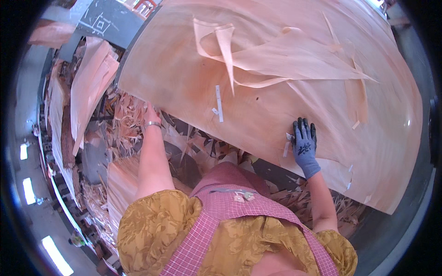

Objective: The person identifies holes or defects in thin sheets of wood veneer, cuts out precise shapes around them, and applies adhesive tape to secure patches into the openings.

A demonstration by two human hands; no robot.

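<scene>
A large thin sheet of pale wood veneer (193, 78) lies spread over a work table in front of me. My left hand (151, 112), bare with a metal bracelet on the wrist, grips the near edge of the sheet. My right hand (304, 140), in a grey-blue glove, rests flat on the sheet near its front edge, pressing a short strip of white tape (287, 146) onto it. Another strip of white tape (219, 103) is stuck on the sheet between my hands. Torn, curled veneer pieces (276, 60) lie on top of the sheet farther back.
Veneer scraps (124, 124) litter the floor below the table edge. A stack of veneer sheets (90, 83) stands at the left. More scraps (322, 202) lie under the table at the right. I wear a pink checked apron (221, 211).
</scene>
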